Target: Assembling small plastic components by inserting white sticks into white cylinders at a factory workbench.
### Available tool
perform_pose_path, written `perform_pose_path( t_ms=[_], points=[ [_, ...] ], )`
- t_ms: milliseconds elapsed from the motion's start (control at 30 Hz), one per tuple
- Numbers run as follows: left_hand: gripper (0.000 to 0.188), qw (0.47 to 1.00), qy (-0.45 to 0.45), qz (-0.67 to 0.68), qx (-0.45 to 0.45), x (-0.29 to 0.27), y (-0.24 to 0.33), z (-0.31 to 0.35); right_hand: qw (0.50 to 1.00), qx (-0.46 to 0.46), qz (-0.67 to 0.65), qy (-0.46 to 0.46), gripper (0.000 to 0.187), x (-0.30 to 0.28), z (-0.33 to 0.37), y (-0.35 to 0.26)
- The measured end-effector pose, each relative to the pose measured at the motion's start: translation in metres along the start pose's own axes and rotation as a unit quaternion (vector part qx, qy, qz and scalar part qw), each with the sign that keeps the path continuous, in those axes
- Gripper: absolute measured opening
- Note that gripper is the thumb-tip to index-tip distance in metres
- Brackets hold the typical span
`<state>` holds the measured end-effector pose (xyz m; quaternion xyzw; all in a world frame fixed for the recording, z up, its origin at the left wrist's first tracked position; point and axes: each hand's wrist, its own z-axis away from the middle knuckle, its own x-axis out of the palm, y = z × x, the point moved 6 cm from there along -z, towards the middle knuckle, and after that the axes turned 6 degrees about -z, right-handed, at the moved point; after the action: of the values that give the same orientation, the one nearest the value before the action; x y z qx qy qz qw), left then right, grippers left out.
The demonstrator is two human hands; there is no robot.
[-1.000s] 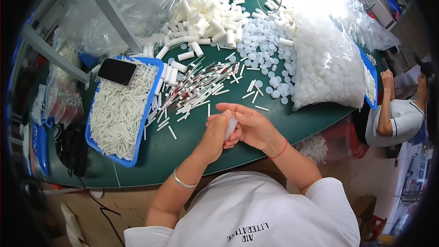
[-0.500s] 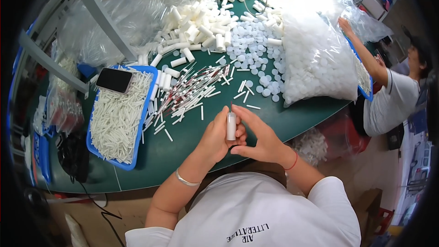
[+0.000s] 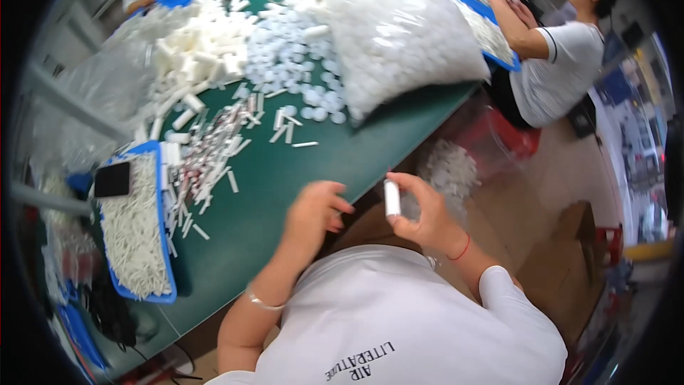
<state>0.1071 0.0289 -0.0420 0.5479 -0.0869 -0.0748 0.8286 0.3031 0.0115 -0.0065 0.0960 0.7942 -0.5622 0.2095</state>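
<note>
My right hand (image 3: 425, 215) pinches a white plastic tube (image 3: 392, 198) between thumb and fingers. The tube stands nearly upright, just past the table's near edge. To its left, above the edge of the green table (image 3: 271, 192), my left hand (image 3: 311, 215) is empty, with its fingers loosely bent and apart. Farther left on the table lies a heap of thin white sticks with reddish and silvery parts (image 3: 214, 146). Beyond that are thick white tubes (image 3: 203, 50) and small translucent round caps (image 3: 285, 46).
A blue tray (image 3: 162, 242) of short white sticks, with a black phone (image 3: 113, 180) on it, stands at left. A big clear bag of white pieces (image 3: 406, 43) fills the far right. Another bag (image 3: 449, 171) sits below the table edge. A co-worker (image 3: 563, 57) sits at right.
My hands have parted: the tube went from between both hands to my right hand alone, moving right. My left hand has let go. The view has swung to the right.
</note>
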Motion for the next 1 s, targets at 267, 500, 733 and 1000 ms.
perform_pose_path(
  t_ms=[267, 500, 733, 1000],
  points=[
    [0.02, 0.719, 0.329, -0.572, 0.219, -0.138, 0.031, 0.005, 0.889, 0.454, 0.034, -0.055, 0.058, -0.032, 0.164, 0.18],
    [0.01, 0.718, 0.31, -0.567, 0.258, -0.141, 0.011, -0.012, 0.965, 0.247, 0.08, -0.035, 0.044, -0.037, 0.113, 0.144],
    [0.013, 0.692, 0.32, -0.597, 0.25, -0.133, 0.019, -0.003, 0.99, -0.117, -0.022, -0.074, 0.007, 0.055, -0.1, -0.011],
    [0.007, 0.672, 0.366, -0.574, 0.291, -0.138, 0.019, 0.0, 0.948, -0.298, 0.013, -0.115, 0.011, 0.203, -0.242, -0.032]
  ],
)
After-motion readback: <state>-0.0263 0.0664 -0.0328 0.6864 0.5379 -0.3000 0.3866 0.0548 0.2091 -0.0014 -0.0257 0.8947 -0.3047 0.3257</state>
